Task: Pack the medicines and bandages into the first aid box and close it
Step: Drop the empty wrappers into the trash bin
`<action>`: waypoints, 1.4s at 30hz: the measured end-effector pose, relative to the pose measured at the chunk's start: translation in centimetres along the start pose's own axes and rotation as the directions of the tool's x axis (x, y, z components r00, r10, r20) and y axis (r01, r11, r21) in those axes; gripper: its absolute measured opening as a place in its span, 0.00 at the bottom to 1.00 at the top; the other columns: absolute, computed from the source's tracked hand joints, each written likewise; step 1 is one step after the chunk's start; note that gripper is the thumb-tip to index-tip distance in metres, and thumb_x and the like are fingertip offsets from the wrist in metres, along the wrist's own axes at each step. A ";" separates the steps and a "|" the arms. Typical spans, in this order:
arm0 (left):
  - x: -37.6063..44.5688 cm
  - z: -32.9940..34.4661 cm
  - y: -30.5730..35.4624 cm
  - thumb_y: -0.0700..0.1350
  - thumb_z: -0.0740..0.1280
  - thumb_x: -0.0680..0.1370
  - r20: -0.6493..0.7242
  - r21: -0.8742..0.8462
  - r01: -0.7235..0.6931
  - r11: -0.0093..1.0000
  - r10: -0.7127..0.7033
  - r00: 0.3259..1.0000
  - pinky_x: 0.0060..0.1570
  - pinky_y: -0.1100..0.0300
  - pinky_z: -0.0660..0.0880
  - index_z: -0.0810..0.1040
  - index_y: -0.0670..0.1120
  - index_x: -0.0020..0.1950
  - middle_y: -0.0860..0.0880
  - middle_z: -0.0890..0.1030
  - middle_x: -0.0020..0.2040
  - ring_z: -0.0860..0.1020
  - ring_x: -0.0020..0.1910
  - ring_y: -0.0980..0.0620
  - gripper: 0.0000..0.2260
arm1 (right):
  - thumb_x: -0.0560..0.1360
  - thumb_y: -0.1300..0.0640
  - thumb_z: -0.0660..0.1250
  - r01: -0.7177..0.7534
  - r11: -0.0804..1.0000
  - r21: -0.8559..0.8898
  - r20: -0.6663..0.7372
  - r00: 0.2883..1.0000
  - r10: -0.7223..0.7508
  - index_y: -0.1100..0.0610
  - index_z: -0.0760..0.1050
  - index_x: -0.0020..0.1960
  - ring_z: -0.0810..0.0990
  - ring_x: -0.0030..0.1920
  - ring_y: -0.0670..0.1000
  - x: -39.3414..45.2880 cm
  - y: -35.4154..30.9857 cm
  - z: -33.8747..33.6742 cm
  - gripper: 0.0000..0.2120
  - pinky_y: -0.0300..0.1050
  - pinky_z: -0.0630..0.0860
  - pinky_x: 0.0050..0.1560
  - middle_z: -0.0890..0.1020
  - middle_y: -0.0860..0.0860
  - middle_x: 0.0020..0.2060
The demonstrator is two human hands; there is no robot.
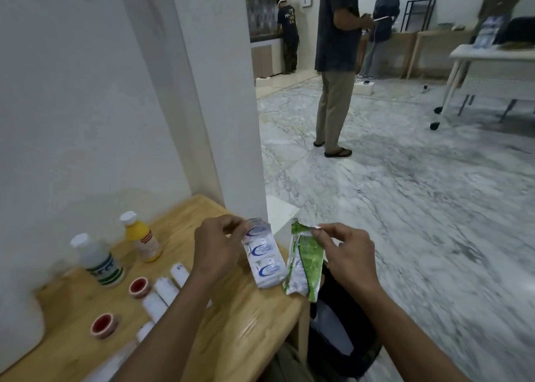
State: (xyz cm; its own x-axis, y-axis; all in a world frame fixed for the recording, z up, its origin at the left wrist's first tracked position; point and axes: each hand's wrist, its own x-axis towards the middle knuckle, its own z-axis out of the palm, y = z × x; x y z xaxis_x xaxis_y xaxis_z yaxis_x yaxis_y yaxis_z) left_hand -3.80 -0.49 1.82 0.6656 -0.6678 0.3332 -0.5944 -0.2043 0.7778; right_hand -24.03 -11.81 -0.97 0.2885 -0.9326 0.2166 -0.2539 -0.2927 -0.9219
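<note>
White and blue, the blister strip (262,255) hangs upright from the left hand (218,244), whose grip pinches its top edge between thumb and fingertips. The strip shows three blue oval marks stacked down its face, and its lower end dangles just above the right edge of the wooden tabletop (231,318). Just to the right of that strip hangs a green and white sachet strip (305,261), crumpled and torn at its top, held by the right hand (346,251), whose grip pinches the upper corner between thumb and forefinger. The two strips hang side by side, close but apart; the green one hangs past the tabletop's edge, over a dark bag (335,323) on the floor.

To the left of the white strip, on the tabletop, stands a yellow bottle (142,238) with a white cap. Further left of it stands a clear bottle (98,258) with a green and white label. Nearer the camera than these bottles lie two tape rolls with red centres (139,287) (103,325), and beside them several white rolled bandages (166,289), partly hidden by the left forearm. A white container (17,321) sits at the tabletop's far left, cut off by the frame.

Beyond the strips, on the marble floor, a person (335,63) stands in sandals.
</note>
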 end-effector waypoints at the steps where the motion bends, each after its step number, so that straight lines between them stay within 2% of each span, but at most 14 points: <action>1: -0.3 0.5 0.9 0.46 0.73 0.74 -0.001 -0.028 -0.014 1.000 0.014 1.000 0.39 0.73 0.72 0.85 0.50 0.40 0.59 0.84 0.36 0.81 0.38 0.63 0.03 | 0.73 0.52 0.74 0.003 1.000 0.000 -0.032 0.999 -0.003 0.51 0.85 0.44 0.80 0.46 0.34 0.2 -0.1 -1.0 0.03 0.38 0.75 0.48 0.85 0.41 0.39; 6: -1.3 4.9 5.9 0.46 0.73 0.74 0.006 -0.142 -0.071 0.987 0.072 0.997 0.40 0.68 0.75 0.85 0.49 0.41 0.57 0.84 0.37 0.81 0.37 0.62 0.02 | 0.74 0.52 0.74 -0.001 1.000 -0.001 -0.186 0.983 0.001 0.53 0.86 0.45 0.81 0.45 0.37 1.3 0.0 -6.6 0.05 0.35 0.74 0.47 0.85 0.43 0.39; 10: -2.4 9.9 9.2 0.46 0.73 0.74 0.002 -0.176 -0.087 0.981 0.089 0.996 0.42 0.66 0.76 0.86 0.47 0.42 0.56 0.84 0.36 0.82 0.37 0.62 0.03 | 0.74 0.54 0.74 -0.005 1.000 -0.023 -0.269 0.963 -0.002 0.52 0.85 0.45 0.80 0.42 0.35 2.2 1.7 -10.1 0.03 0.30 0.72 0.46 0.84 0.41 0.37; 12: -3.3 12.5 10.4 0.45 0.73 0.74 0.012 -0.209 -0.058 0.976 0.062 0.998 0.43 0.62 0.77 0.85 0.47 0.42 0.58 0.83 0.35 0.82 0.38 0.60 0.03 | 0.74 0.54 0.73 -0.016 0.999 -0.034 -0.299 0.954 0.005 0.53 0.85 0.46 0.80 0.43 0.37 2.3 3.2 -11.4 0.03 0.29 0.72 0.47 0.83 0.40 0.38; 15: -5.0 16.3 10.8 0.45 0.73 0.74 0.044 -0.215 0.009 0.977 0.000 0.999 0.45 0.62 0.76 0.86 0.47 0.43 0.60 0.81 0.34 0.81 0.38 0.59 0.03 | 0.74 0.55 0.74 -0.066 0.998 -0.019 -0.326 0.944 0.056 0.53 0.86 0.45 0.81 0.43 0.37 2.1 6.0 -12.6 0.03 0.24 0.70 0.45 0.84 0.41 0.39; 20: -8.3 21.2 8.8 0.44 0.72 0.76 0.068 -0.189 0.119 0.975 -0.107 0.992 0.46 0.63 0.72 0.86 0.45 0.46 0.55 0.81 0.38 0.80 0.40 0.55 0.05 | 0.73 0.57 0.74 -0.153 0.987 0.039 -0.315 0.936 0.158 0.52 0.86 0.44 0.80 0.41 0.31 0.9 11.2 -12.7 0.02 0.22 0.70 0.43 0.84 0.41 0.37; 26: -9.9 24.6 4.1 0.46 0.72 0.75 0.100 -0.133 0.284 0.950 -0.272 0.957 0.46 0.58 0.77 0.86 0.46 0.46 0.54 0.83 0.37 0.80 0.39 0.55 0.05 | 0.73 0.57 0.74 -0.287 0.956 0.063 -0.285 0.913 0.292 0.53 0.85 0.44 0.78 0.39 0.29 0.3 16.1 -9.8 0.02 0.22 0.71 0.42 0.82 0.40 0.35; 32: -9.1 26.2 1.5 0.44 0.72 0.75 0.076 -0.061 0.382 0.922 -0.377 0.923 0.42 0.63 0.71 0.86 0.44 0.46 0.55 0.80 0.35 0.78 0.36 0.56 0.05 | 0.73 0.56 0.74 -0.386 0.920 0.069 -0.239 0.889 0.391 0.54 0.85 0.48 0.78 0.41 0.32 0.9 19.2 -6.5 0.04 0.24 0.70 0.43 0.84 0.43 0.38; 38: -7.5 27.6 -0.5 0.44 0.72 0.75 0.084 -0.028 0.422 0.906 -0.419 0.904 0.42 0.64 0.69 0.86 0.44 0.46 0.52 0.82 0.36 0.79 0.37 0.54 0.05 | 0.74 0.57 0.74 -0.444 0.891 0.095 -0.213 0.865 0.454 0.53 0.85 0.47 0.80 0.42 0.34 2.0 20.8 -4.2 0.03 0.23 0.70 0.41 0.84 0.43 0.38; 42: -7.0 28.1 -1.7 0.44 0.72 0.75 0.106 -0.036 0.449 0.893 -0.443 0.890 0.43 0.63 0.70 0.85 0.44 0.47 0.51 0.83 0.37 0.82 0.42 0.49 0.05 | 0.74 0.57 0.73 -0.462 0.878 0.128 -0.181 0.859 0.479 0.54 0.85 0.48 0.81 0.44 0.36 2.1 21.5 -3.3 0.04 0.21 0.70 0.39 0.85 0.45 0.41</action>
State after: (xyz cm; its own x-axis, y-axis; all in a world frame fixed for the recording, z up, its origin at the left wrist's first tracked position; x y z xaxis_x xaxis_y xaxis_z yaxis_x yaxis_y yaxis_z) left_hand -20.11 -15.58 -16.78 0.8082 -0.5795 -0.1044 -0.2156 -0.4562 0.8633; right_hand -31.92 -20.74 -19.27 -0.0408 -0.9795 -0.1971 -0.2384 0.2012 -0.9501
